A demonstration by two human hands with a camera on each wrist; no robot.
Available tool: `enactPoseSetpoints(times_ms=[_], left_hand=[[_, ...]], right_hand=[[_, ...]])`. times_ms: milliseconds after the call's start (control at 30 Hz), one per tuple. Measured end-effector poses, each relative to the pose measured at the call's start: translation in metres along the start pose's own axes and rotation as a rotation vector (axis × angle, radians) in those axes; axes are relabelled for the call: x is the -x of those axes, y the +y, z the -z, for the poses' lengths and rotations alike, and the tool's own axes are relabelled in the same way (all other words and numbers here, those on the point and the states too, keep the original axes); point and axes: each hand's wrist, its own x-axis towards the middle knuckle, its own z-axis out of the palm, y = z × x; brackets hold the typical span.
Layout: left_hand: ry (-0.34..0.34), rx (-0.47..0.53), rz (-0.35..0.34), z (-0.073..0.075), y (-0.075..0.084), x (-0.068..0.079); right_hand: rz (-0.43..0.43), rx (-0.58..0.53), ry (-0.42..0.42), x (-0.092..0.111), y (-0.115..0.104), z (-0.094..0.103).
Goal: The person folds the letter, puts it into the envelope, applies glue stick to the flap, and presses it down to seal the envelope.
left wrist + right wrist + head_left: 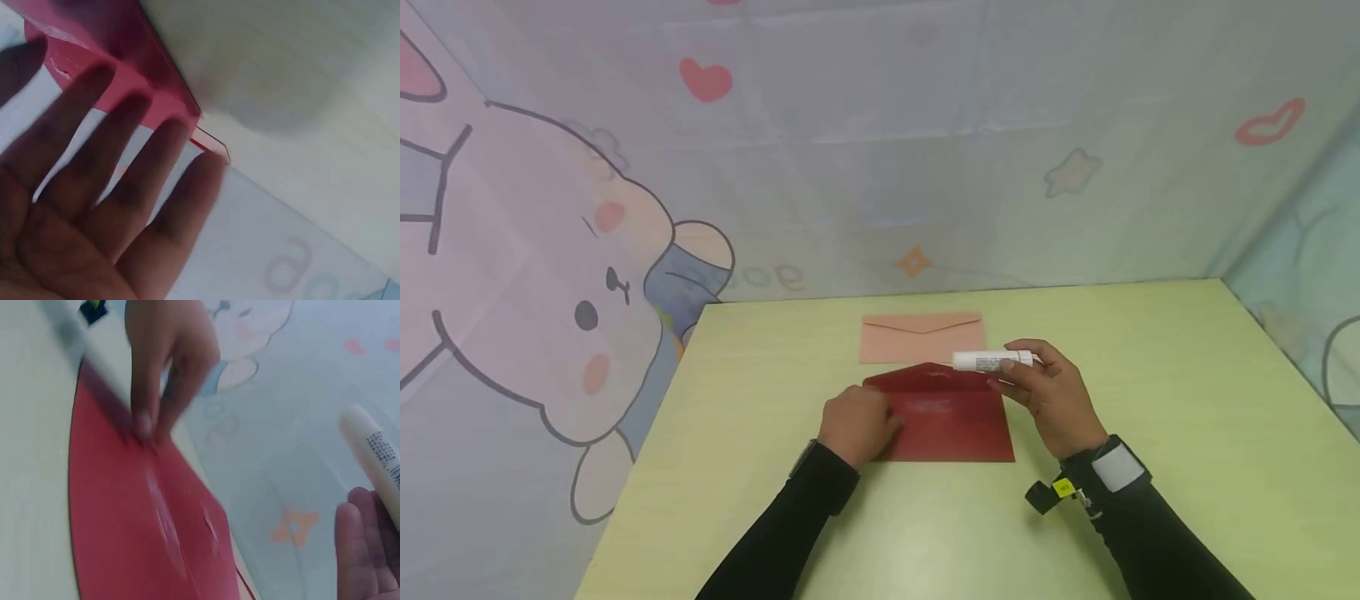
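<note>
A red envelope lies on the table, its flap unfolded toward the back. Shiny wet-looking streaks show on that flap in the right wrist view. At the envelope's left side is my left hand, its fingertips touching the paper near the fold. The left wrist view shows these fingers fairly straight and spread above the red paper. My right hand holds a white glue stick between thumb and fingers, raised over the envelope's right end. Printed text and a barcode run along the tube.
Behind the red envelope lies a pink envelope with its flap folded down. A cloth backdrop with cartoon prints rises along the back edge of the pale table. A strap end dangles from the right wrist.
</note>
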Motion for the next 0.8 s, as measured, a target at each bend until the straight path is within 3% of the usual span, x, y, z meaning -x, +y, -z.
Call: enactPoseSetpoints(times_ms=[100,233,333,500,600,667,800], left_hand=[[0.015,0.179,-0.043,0.002,0.006,-0.003],[-0.061,0.618,-0.131,0.008,0.015,-0.004],[-0.08,0.877,-0.112,0.011,0.022,-0.004],[-0.072,1.188,-0.057,0.014,0.024,-0.003],[-0.101,1.305,-0.018,0.015,0.022,-0.002],[-0.1,1.364,0.011,0.016,0.022,-0.001],[-0.038,1.414,0.1,0.013,0.023,0.0]], right_hand=[[-0.031,-0.156,-0.015,0.006,0.006,-0.013],[-0.055,-0.261,-0.061,0.014,0.017,-0.036],[-0.076,-0.235,-0.114,0.02,0.027,-0.051],[-0.141,-0.154,-0.27,0.024,0.039,-0.058],[-0.168,-0.154,-0.355,0.023,0.044,-0.055],[-0.174,-0.134,-0.362,0.022,0.045,-0.053],[-0.163,0.038,-0.216,0.021,0.043,-0.058]])
